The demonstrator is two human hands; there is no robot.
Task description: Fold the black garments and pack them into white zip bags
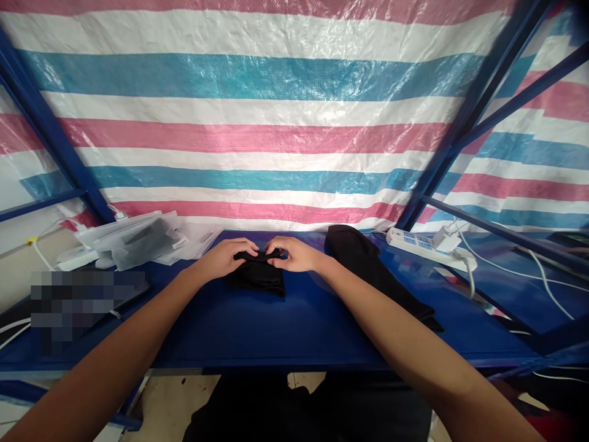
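A small folded black cloth lies on the blue tabletop in front of me. My left hand pinches its upper left edge, with thumb and fingers closed on the fabric. At the upper right edge my right hand grips the same cloth between thumb and fingertips. The fingers of both hands point toward each other, a short gap apart. To the right of my right hand, partly behind my forearm, a longer black cloth is laid out slantwise. Its exact kind I cannot tell.
Plastic bags and white papers lie at the back left. A white power strip with plugs and cables is at the back right. Blue metal posts frame a striped plastic sheet behind the table.
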